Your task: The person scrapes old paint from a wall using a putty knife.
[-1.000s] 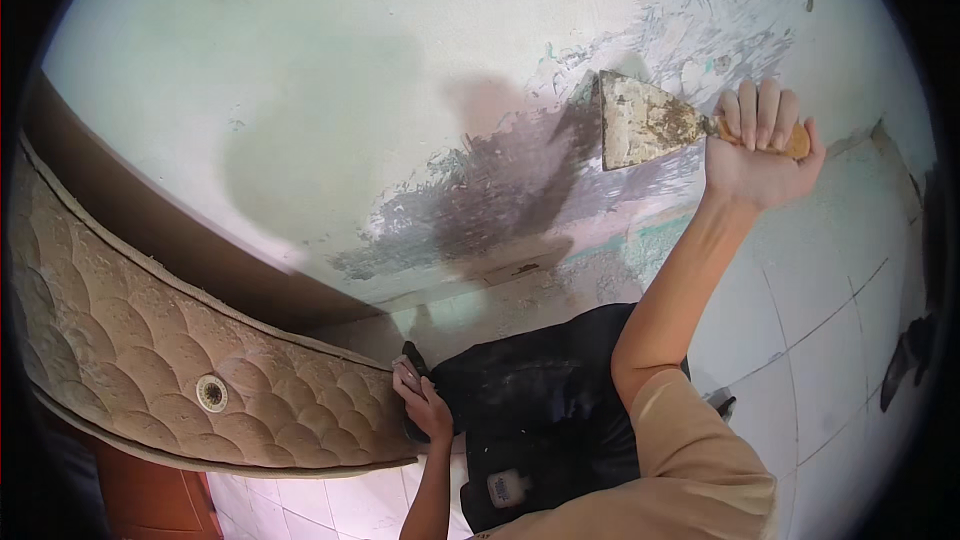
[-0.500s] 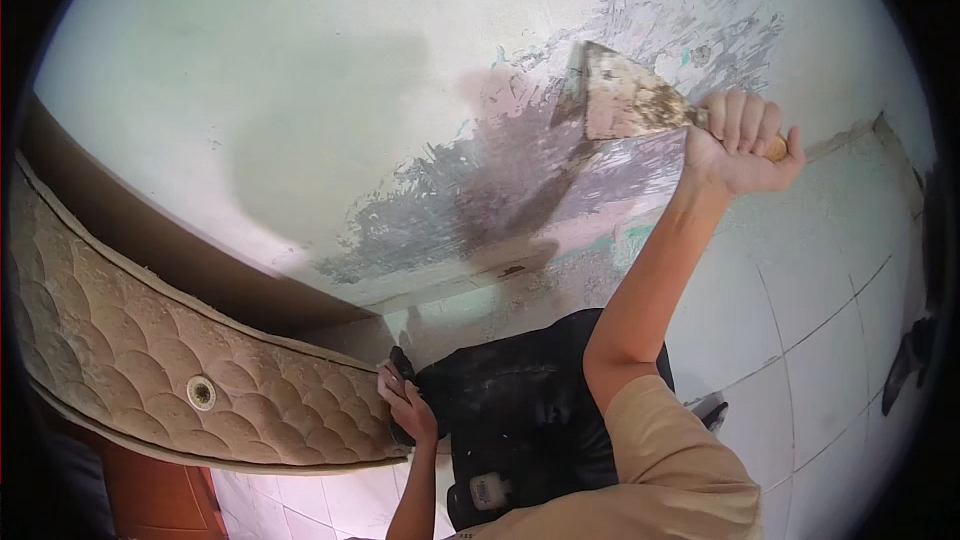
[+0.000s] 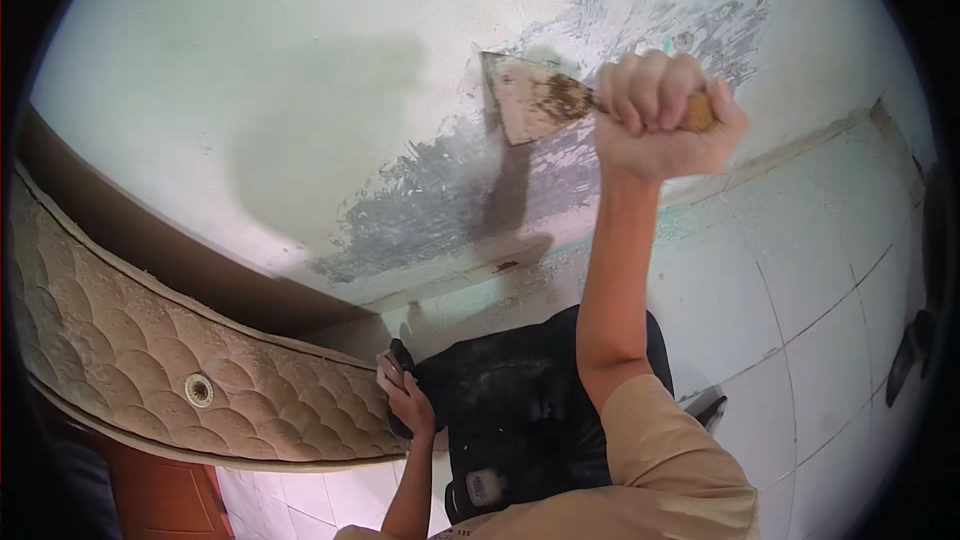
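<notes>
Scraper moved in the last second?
Yes, left: judged against the grey scraped patch on the wall, the scraper in the right hand now sits nearer the patch's left end.

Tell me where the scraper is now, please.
In the head view, the scraper is in the upper part, right of centre, gripped in the right hand, blade by the wall's grey patch.

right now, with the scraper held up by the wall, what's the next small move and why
I'd probably have the right hand give the scraper a short push leftward: its broad blade faces left near the border of the scratched grey patch, and the pale coating beyond looks mostly unscratched. Whether the blade is touching is hard to tell.
</notes>
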The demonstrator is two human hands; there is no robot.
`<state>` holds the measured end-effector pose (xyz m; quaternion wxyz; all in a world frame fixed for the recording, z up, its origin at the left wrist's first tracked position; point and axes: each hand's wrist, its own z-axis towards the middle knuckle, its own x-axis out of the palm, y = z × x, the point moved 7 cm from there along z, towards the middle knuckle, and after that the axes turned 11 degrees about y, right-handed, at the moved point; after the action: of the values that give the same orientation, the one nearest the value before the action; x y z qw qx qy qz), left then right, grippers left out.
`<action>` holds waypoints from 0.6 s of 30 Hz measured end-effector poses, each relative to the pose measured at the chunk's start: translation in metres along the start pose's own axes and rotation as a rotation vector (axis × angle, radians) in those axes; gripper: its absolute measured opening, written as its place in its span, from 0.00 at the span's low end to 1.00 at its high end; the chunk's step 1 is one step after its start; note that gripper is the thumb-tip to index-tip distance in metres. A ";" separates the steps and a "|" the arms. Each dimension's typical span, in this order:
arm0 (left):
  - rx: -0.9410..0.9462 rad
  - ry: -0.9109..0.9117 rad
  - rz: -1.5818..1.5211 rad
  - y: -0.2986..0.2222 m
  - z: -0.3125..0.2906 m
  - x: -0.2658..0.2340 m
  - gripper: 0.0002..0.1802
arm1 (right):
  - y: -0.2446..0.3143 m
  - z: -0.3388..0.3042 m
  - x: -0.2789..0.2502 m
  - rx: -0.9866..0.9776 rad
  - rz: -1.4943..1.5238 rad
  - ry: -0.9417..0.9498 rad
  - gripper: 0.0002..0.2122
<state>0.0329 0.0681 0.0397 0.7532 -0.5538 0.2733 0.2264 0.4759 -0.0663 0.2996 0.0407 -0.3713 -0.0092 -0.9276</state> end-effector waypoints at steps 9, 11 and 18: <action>-0.112 0.055 -0.020 -0.010 -0.001 0.002 0.27 | -0.012 -0.001 0.000 0.043 0.012 -0.099 0.19; -0.039 0.021 -0.022 -0.008 0.001 -0.002 0.27 | 0.003 0.003 -0.008 -0.004 -0.008 -0.028 0.19; -0.094 0.061 0.016 -0.011 -0.001 0.005 0.27 | -0.010 0.002 -0.003 -0.006 0.042 0.037 0.19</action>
<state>0.0432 0.0640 0.0438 0.7160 -0.5928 0.2896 0.2281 0.4780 -0.0563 0.2991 0.0594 -0.3541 0.0020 -0.9333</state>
